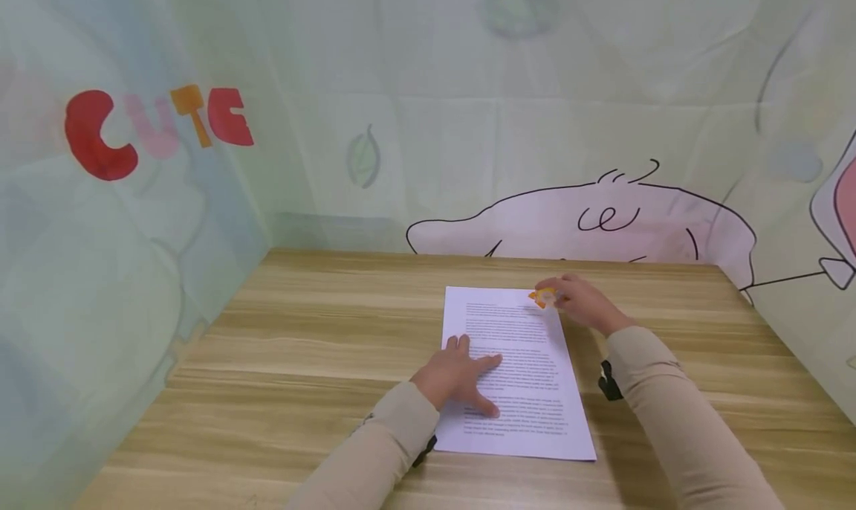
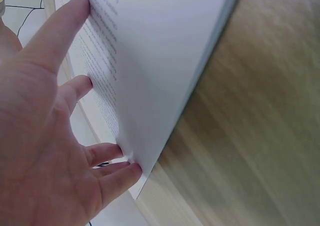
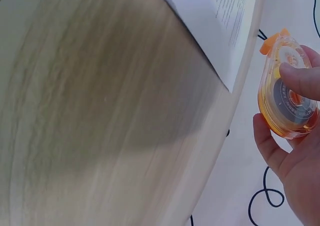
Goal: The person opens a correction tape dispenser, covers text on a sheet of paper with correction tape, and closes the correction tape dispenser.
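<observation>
Orange correction tape dispenser: being pinched in right hand, over upper-right corner of printed paper. With left hand, resting spread fingers on paper's left part, gripping nothing.

From my end I see a wood-grained table, its streaks running left to right. A pale green printed cloth rises beyond its far edge and along both sides. At left I read 4 letters: a red C, pink U, orange T and red E. On the far side I make out 2 leaf prints and a black-outlined cartoon figure; at far right, a partly visible pink-and-white shape.
</observation>
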The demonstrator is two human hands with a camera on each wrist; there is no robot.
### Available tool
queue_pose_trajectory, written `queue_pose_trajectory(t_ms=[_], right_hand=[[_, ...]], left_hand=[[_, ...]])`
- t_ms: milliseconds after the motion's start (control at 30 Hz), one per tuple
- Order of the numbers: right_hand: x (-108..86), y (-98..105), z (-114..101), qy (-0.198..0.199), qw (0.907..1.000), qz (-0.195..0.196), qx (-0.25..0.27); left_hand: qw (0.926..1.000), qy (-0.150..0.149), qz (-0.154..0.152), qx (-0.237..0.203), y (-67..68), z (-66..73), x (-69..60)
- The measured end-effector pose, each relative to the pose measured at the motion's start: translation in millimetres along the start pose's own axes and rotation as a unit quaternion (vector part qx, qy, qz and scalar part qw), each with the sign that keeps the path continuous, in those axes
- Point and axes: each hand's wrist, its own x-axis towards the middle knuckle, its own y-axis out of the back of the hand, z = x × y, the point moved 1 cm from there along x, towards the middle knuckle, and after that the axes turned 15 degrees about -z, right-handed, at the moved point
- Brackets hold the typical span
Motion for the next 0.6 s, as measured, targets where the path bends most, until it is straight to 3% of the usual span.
queue_pose_trajectory(t_ms=[333,600], right_hand=[[13.8,-7,-22,0.002,0.9995,-0.03,-0.012],[30.8,-16,-50,0.058,0.9927,-0.013,-0.105]], left_hand=[[0.9999,0.001,0.003,0.01,-0.2,-2.3,0.7],[0.9997,-0.005,0.004,0.022,-0.1,-2.1,2.3]])
